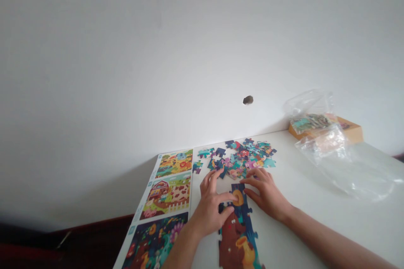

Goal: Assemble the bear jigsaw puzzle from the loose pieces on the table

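Note:
A partly joined jigsaw puzzle (235, 235) with a brown bear and a yellow jar lies on the white table in front of me. My left hand (213, 206) rests over its upper left edge, fingers apart, with the index finger and thumb on the bear's head. At the upper right edge is my right hand (261, 189), its fingers spread and the fingertips near the top corner. Neither hand visibly grips a piece. Just beyond both hands lies a heap of loose puzzle pieces (243, 155), mostly teal, navy and pink.
A printed picture sheet (170, 193) with farm, safari and night forest scenes lies along the table's left edge. On the right, clear plastic bags (331, 143) lie over and beside a yellow box (355, 132). The white wall (189, 71) has a small hole (248, 100).

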A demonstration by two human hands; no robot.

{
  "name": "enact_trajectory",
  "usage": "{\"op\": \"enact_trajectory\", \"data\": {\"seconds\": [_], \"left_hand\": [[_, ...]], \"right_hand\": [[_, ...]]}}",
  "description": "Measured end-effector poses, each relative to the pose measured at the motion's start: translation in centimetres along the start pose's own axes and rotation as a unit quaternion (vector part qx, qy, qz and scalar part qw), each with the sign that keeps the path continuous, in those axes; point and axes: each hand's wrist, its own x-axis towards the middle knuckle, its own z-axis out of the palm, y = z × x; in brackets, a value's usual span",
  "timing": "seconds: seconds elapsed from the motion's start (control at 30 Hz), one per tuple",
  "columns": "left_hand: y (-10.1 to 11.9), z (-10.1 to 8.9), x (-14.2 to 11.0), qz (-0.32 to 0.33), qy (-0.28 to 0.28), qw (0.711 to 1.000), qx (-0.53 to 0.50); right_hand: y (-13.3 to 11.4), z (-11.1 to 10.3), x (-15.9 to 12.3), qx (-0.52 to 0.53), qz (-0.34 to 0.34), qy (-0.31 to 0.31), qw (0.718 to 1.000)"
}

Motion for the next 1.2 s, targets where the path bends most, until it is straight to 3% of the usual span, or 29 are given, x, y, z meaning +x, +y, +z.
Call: {"op": "enact_trajectory", "data": {"seconds": [1.2], "left_hand": [[-0.34, 0.12, -0.2, 0.028, -0.038, 0.999, 0.021]], "right_hand": [[-0.26, 0.0, 0.27, -0.062, 0.025, -0.04, 0.997]]}}
